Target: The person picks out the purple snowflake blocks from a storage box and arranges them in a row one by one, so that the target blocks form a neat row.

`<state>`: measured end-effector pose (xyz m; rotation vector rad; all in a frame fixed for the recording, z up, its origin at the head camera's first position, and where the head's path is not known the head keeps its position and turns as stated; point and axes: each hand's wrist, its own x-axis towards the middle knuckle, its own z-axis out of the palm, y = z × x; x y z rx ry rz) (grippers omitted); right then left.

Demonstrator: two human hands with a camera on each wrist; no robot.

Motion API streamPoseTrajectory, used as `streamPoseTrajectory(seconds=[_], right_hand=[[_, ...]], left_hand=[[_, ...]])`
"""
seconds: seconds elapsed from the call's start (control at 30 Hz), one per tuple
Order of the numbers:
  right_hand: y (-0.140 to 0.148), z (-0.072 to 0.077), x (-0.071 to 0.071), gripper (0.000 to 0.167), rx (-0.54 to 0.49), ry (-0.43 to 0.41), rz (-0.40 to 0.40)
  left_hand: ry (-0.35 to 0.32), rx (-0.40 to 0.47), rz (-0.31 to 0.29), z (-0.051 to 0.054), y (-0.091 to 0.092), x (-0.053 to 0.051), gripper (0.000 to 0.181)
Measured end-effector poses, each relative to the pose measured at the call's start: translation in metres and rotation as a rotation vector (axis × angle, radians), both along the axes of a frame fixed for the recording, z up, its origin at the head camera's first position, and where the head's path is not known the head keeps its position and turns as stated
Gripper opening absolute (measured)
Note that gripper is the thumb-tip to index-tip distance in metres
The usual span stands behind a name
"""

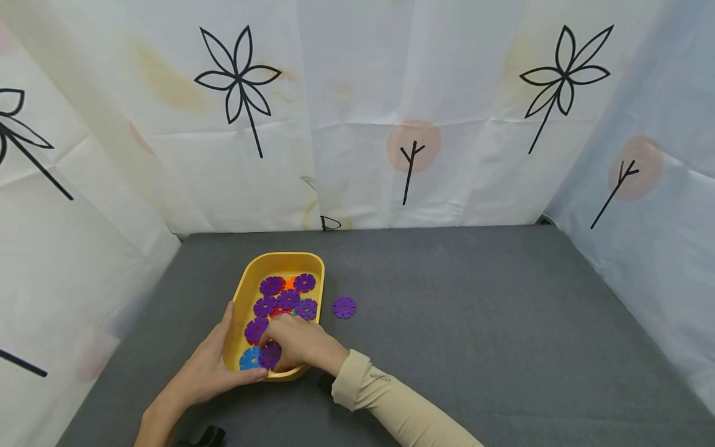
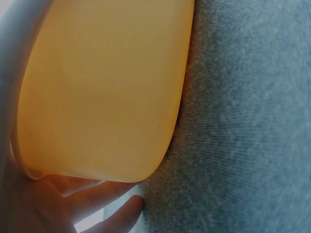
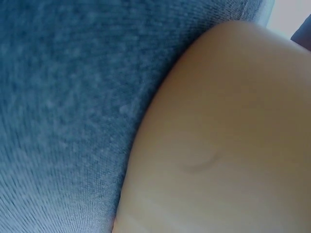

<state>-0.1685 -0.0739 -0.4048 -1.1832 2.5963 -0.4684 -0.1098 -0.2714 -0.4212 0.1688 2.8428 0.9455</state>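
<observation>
A yellow tray [image 1: 321,267] holds several flower-shaped plastic discs, mostly purple [image 1: 288,299], with a blue disc [image 1: 249,358] in the near left corner and bits of red, orange and green showing beneath. My left hand [image 1: 215,360] grips the tray's near left corner, thumb along the near rim, fingers along the left side. In the left wrist view those fingers [image 2: 102,199] lie against the tray's outer wall [image 2: 107,97]. My right hand [image 1: 301,341] reaches into the near right part of the tray; its fingertips are among the discs, partly hidden. The tray's wall [image 3: 218,121] fills much of the right wrist view.
One purple disc [image 1: 344,307] lies on the grey tabletop [image 1: 475,323] to the right of the tray. A black object [image 1: 209,436] shows at the bottom edge near the left forearm. White cloth with printed plants [image 1: 357,124] encloses the table at the back and sides.
</observation>
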Motion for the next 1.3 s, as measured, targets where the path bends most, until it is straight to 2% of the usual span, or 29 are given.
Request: streamPoseTrajectory(seconds=[0.27, 0.57, 0.67, 0.83, 1.1, 1.3], right_hand=[[0.000, 0.000, -0.003, 0.044, -0.036, -0.051, 0.045], [0.005, 0.001, -0.001, 0.045, -0.113, -0.072, 0.037], [0.008, 0.001, -0.001, 0.045, -0.193, -0.082, 0.034], [0.016, 0.002, -0.001, 0.047, -0.398, -0.098, 0.019], [0.033, 0.005, -0.003, 0.053, -0.667, -0.358, -0.108], [0.056, 0.013, -0.007, 0.053, -0.757, -0.414, -0.169]], left_hand=[[0.009, -0.008, -0.005, 0.000, 0.000, 0.000, 0.136], [0.011, -0.007, -0.010, 0.000, 0.000, 0.001, 0.136], [0.004, -0.005, -0.006, 0.000, 0.000, 0.001, 0.136], [0.006, -0.009, -0.004, 0.000, 0.001, 0.000, 0.136], [0.007, -0.015, -0.001, 0.001, 0.002, 0.000, 0.137], [-0.008, -0.032, 0.008, 0.002, 0.002, 0.000, 0.138]])
